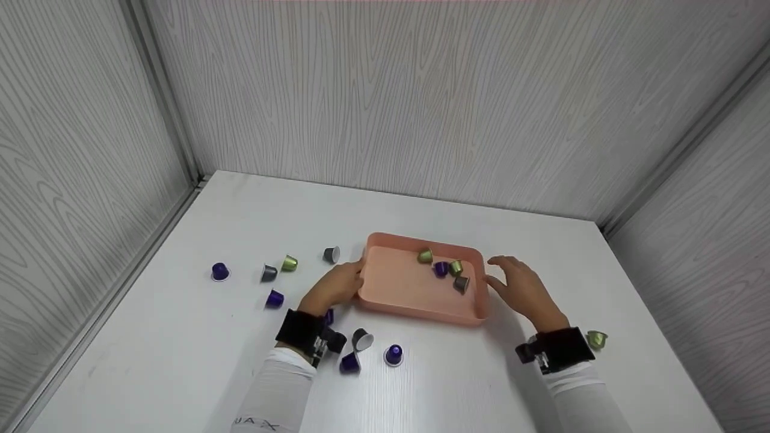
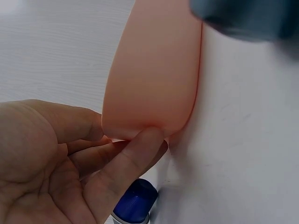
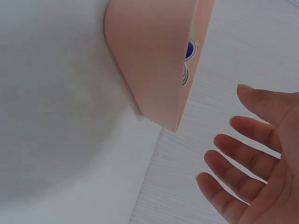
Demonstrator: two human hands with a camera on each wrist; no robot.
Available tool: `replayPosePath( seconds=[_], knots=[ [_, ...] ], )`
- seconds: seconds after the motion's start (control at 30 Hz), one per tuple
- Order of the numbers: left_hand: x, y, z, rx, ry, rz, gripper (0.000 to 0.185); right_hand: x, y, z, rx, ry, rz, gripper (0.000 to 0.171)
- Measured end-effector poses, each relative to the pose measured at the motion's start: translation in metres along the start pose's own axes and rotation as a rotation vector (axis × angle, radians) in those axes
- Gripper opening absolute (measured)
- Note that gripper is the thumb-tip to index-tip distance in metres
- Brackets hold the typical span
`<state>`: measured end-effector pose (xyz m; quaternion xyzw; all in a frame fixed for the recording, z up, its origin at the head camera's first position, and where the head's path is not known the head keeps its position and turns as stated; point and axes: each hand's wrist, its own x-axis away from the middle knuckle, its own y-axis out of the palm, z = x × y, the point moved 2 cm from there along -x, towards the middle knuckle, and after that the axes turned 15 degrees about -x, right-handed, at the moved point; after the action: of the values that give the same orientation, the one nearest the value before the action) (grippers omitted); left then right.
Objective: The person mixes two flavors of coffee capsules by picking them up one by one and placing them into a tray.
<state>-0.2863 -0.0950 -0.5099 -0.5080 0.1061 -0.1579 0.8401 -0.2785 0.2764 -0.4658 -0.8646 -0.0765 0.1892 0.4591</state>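
A shallow pink tray (image 1: 391,276) with raised walls holds several coffee capsules: green, purple and grey ones, gathered toward its right side. My left hand (image 1: 338,285) grips the tray's left end; in the left wrist view its thumb and fingers (image 2: 140,149) pinch the pink wall low down. A blue-purple capsule (image 2: 136,200) lies just beneath that hand. At the opposite end my right hand (image 1: 523,291) hovers beside the tray wall. The right wrist view shows its fingers (image 3: 243,158) spread, apart from the tray and holding nothing.
Loose capsules lie left of the tray, among them a purple one (image 1: 220,272), a grey one (image 1: 331,254) and a green one (image 1: 290,263). Nearer sit another grey one (image 1: 362,340) and a purple one (image 1: 394,355). One green capsule (image 1: 597,339) is by the right wrist. Panel walls (image 1: 385,102) enclose the table.
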Motion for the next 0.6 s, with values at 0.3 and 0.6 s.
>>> replayPosePath(
  seconds=[0.3,0.6],
  knots=[
    [0.0,-0.001,0.001,-0.005,-0.006,0.001,0.049,0.018,-0.011,0.027,-0.031,0.067,-0.029,0.064],
    [0.0,0.0,0.001,-0.006,-0.012,0.005,0.049,0.036,-0.016,0.052,-0.042,0.135,-0.03,0.072]
  ],
)
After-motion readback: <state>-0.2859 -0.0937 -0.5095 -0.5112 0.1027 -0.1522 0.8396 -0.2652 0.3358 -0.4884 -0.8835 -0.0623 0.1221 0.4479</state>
